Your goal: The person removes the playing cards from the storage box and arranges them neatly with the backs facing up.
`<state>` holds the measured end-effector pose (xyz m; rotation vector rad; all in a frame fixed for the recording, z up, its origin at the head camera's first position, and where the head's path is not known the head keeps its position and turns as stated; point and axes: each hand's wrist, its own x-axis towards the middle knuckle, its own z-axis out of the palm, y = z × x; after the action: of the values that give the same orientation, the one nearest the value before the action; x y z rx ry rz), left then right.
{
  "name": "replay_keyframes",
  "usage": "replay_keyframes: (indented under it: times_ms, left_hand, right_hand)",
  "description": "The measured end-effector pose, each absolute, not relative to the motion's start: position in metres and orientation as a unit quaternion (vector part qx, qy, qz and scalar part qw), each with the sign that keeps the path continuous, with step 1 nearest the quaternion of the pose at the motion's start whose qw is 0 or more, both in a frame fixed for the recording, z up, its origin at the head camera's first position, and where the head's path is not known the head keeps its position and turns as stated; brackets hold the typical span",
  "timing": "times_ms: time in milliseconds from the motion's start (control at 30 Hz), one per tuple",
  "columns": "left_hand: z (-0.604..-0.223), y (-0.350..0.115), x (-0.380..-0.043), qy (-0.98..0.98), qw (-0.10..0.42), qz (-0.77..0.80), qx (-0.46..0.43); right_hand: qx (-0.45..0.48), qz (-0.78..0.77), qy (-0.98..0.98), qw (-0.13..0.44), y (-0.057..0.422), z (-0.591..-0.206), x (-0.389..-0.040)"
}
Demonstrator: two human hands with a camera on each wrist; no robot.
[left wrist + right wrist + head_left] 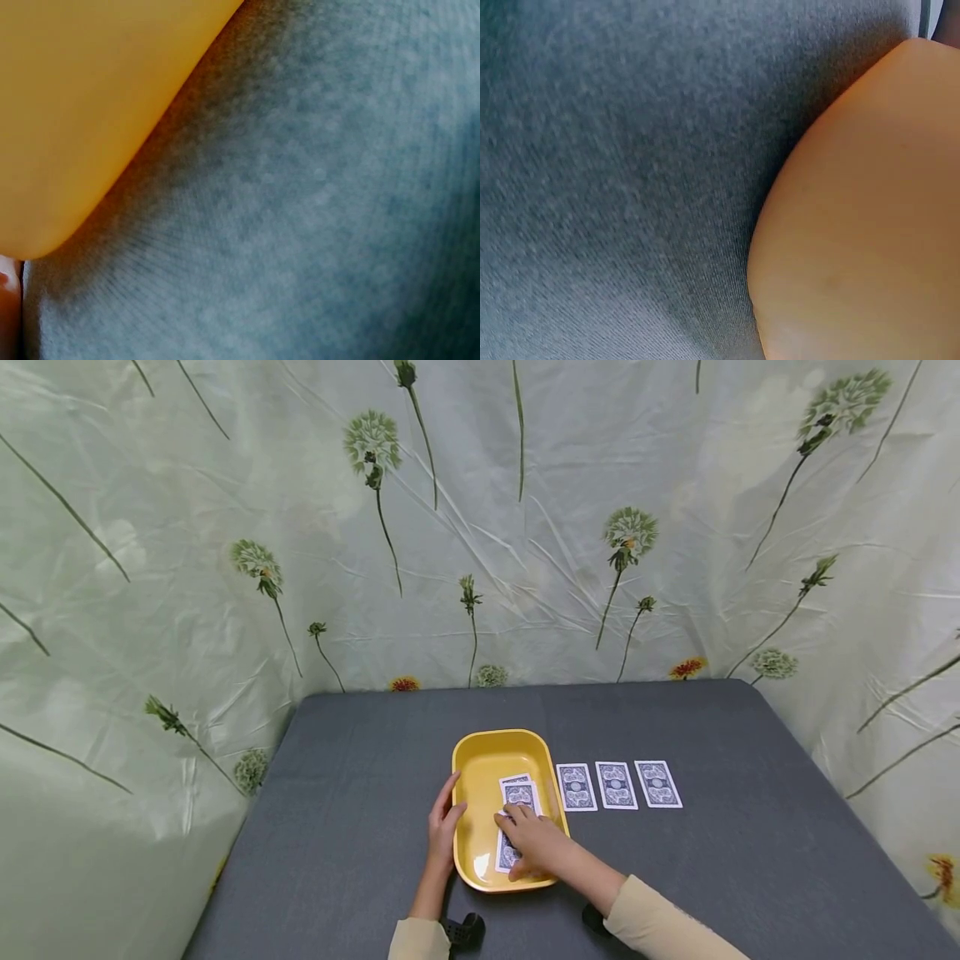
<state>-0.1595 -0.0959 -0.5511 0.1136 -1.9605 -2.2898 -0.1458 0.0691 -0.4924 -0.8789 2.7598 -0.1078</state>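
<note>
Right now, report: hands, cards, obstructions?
Left hand on yellow tray. Right hand over face-down cards inside. Three more cards right of tray. Right hand partly blocks view.

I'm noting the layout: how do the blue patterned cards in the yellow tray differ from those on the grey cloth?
The cards in the tray partly overlap, whereas the three cards on the cloth lie apart in a row. The right hand partly covers the tray cards; the row is uncovered. Both show patterned backs.
</note>
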Motion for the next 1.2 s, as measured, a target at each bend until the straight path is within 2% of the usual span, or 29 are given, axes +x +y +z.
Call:
replay_keyframes:
  times_ms: [833,1200]
  left_hand:
    - [-0.551,-0.096,-0.159,-0.649,0.06,-0.758,0.032]
    - [-0.552,-0.095,-0.16,-0.657,0.064,-0.75,0.039]
  right_hand:
    - [-0.361,-0.032,0.932,-0.005,0.071,-0.494,-0.14]
    - [-0.359,-0.078,0.929,0.047,0.086,-0.456,-0.155]
